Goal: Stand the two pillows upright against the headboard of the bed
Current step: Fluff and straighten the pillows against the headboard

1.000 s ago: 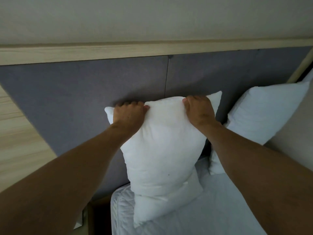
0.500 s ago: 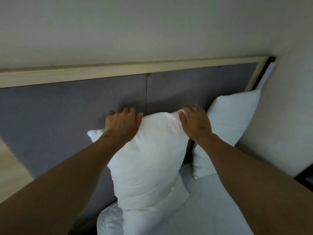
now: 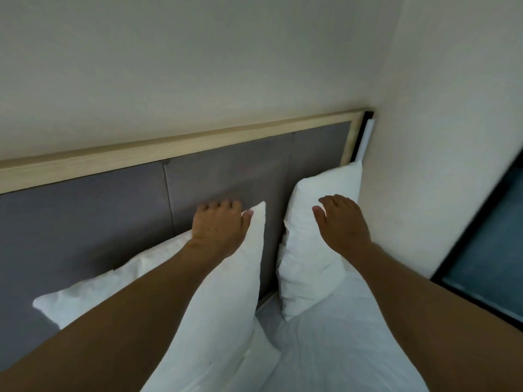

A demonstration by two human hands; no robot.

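Against the grey headboard (image 3: 226, 165) both pillows now stand, with a narrow strip of headboard showing between them. The left pillow (image 3: 220, 301) leans with its top edge under the left hand (image 3: 219, 227), whose fingers (image 3: 223, 205) are curled over that edge and grasp it, the thumb lying on the front face. The right pillow (image 3: 314, 236) stands in the corner, touching the side wall (image 3: 438, 137), and the right hand (image 3: 343, 222) is spread loosely in front of its upper part with the fingers released; whether the palm touches the fabric I cannot tell. I judge that the task is in its last step, the settling of the second pillow. The next move probably calls for a light press or pat on both tops, so that they stay upright on the bed (image 3: 339, 349), and then for letting go of the left one without pulling it forward. Compared with half a second ago, the right hand has left the left pillow and moved across to the right one, and the view has swung toward the corner.
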